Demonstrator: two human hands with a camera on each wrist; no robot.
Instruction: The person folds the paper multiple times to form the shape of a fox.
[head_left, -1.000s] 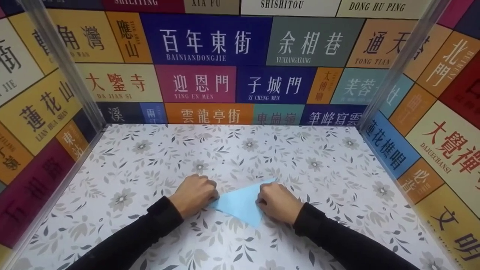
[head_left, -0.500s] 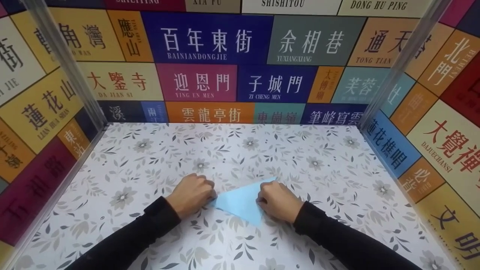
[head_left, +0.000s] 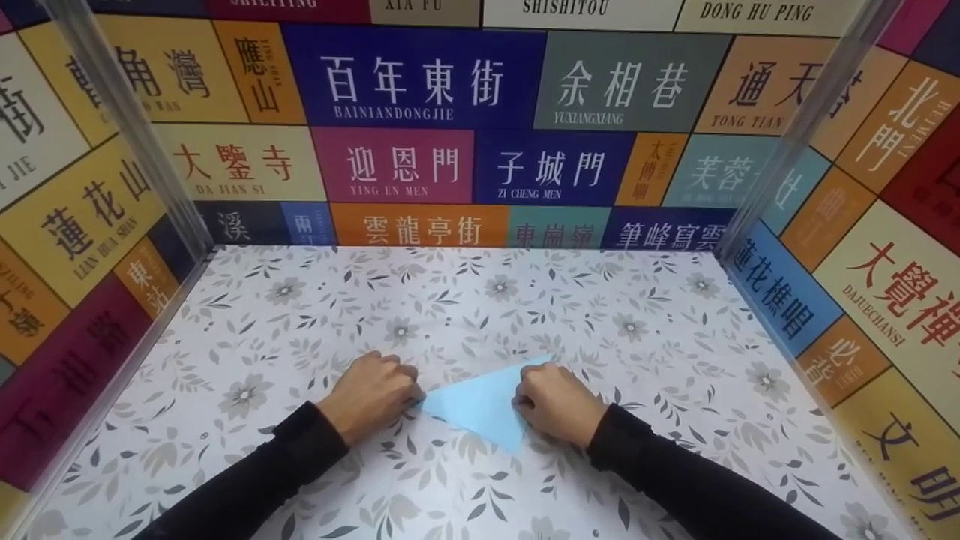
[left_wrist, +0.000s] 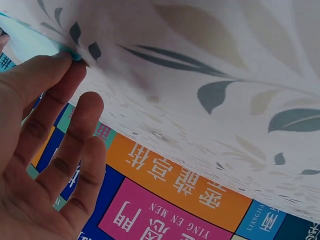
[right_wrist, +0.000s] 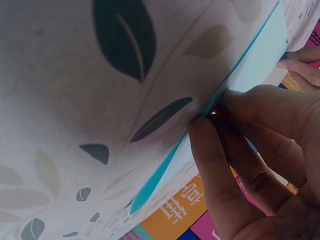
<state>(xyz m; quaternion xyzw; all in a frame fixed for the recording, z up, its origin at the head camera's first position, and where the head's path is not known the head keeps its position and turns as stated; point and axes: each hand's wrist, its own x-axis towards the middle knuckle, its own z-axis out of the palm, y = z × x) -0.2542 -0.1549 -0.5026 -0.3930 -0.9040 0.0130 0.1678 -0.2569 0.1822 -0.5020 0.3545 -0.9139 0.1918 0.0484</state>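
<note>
A folded sheet of light blue paper point(head_left: 476, 405) lies on the floral tabletop, narrowing to a point on the left. My left hand point(head_left: 371, 394) pinches that left tip; in the left wrist view, thumb and index finger meet on the paper's corner point(left_wrist: 76, 56) while the other fingers stay loosely bent. At the paper's right side my right hand point(head_left: 559, 401) grips the edge. In the right wrist view, its thumb and fingers pinch the folded paper point(right_wrist: 260, 47), whose layers part slightly at the lower end. The right hand covers part of the paper's right side.
The white tabletop point(head_left: 480, 300) carries a grey leaf and flower print. Colourful panels with Chinese lettering form a back wall point(head_left: 412, 82) and side walls. Clear strips run along the corners where the walls meet.
My left hand has slid a little to the left and down along the paper, baring more of its narrow tip. The right hand stays in place.
</note>
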